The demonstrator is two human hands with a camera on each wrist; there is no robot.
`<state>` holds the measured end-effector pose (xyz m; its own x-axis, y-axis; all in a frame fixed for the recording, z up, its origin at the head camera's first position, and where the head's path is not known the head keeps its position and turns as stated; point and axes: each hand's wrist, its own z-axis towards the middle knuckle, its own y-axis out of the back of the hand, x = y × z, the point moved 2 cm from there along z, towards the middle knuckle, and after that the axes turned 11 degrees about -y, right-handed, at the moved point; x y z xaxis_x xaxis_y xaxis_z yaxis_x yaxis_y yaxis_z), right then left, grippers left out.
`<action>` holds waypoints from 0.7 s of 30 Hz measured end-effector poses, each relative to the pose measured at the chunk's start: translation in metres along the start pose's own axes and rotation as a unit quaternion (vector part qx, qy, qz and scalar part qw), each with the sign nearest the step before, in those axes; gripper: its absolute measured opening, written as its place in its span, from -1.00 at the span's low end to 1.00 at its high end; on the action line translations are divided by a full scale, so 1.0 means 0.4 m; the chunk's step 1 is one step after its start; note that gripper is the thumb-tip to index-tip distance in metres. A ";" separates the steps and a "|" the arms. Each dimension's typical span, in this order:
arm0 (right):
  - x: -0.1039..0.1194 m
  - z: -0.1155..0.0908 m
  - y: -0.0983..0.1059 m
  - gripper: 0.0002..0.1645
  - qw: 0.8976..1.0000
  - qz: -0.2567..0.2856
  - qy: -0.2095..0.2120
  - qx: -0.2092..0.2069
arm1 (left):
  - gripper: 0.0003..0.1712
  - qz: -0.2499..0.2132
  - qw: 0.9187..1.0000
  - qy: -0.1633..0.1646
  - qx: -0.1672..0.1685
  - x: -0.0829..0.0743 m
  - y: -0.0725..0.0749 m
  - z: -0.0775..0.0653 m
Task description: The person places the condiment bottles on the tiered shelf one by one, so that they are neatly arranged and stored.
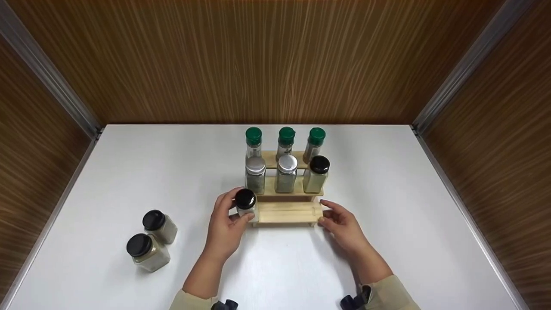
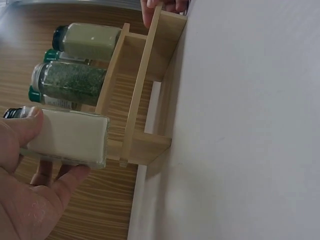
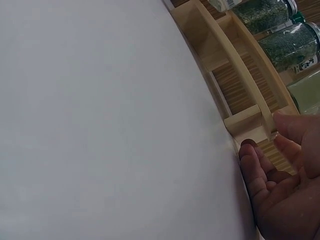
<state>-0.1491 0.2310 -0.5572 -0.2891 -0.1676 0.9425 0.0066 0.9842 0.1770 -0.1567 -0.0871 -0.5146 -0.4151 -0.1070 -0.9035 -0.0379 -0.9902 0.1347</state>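
My left hand (image 1: pixel 226 230) grips a square glass jar (image 2: pixel 70 137) with a black lid and white powder inside. It holds the jar upright at the left end of the lowest step of a wooden tiered spice rack (image 1: pixel 288 212). In the left wrist view, a small gap shows between the jar's base and that step. At the step's right end, my right hand (image 1: pixel 344 226) pinches the rack between thumb and fingers. The middle tier carries two silver-lidded jars (image 1: pixel 286 174) of green herbs and a black-lidded jar (image 1: pixel 316 174). Three green-capped bottles (image 1: pixel 286 140) stand on the top tier.
Two more black-lidded square jars, one at the back (image 1: pixel 161 226) and one nearer (image 1: pixel 148 252), stand close together on the white table (image 1: pixel 103 185) at the left. A wood-grain panel (image 1: pixel 258 60) rises behind the table, with similar panels on both sides.
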 end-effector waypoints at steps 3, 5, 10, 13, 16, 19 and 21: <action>0.000 0.000 0.000 -0.38 1.000 -0.003 -0.002 -0.004 | -0.29 0.004 1.000 -0.001 0.002 0.001 -0.005 0.006; -0.001 0.000 -0.001 -0.38 1.000 -0.003 -0.004 -0.005 | -0.28 0.005 1.000 -0.002 0.003 -0.001 -0.009 0.011; -0.004 0.002 -0.002 -0.38 1.000 -0.008 -0.006 0.002 | -0.25 0.023 1.000 0.008 0.004 0.000 -0.016 0.014; -0.006 0.002 -0.002 -0.38 1.000 -0.011 -0.005 0.005 | -0.26 0.033 0.999 0.016 0.003 0.005 -0.020 0.010; -0.004 0.002 -0.001 -0.39 1.000 -0.007 -0.002 0.003 | -0.27 0.034 0.999 0.020 -0.001 0.008 -0.024 0.012; -0.004 0.003 -0.001 -0.39 1.000 -0.001 -0.003 0.001 | -0.27 0.031 0.999 0.022 -0.004 0.008 -0.027 0.016; -0.003 0.003 -0.001 -0.39 1.000 0.002 -0.004 -0.001 | -0.27 0.028 0.999 0.023 -0.008 0.010 -0.030 0.017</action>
<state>-0.1498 0.2310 -0.5588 -0.2961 -0.1633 0.9411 0.0087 0.9848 0.1737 -0.1640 -0.0750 -0.5170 -0.3732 -0.1651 -0.9130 -0.0021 -0.9839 0.1788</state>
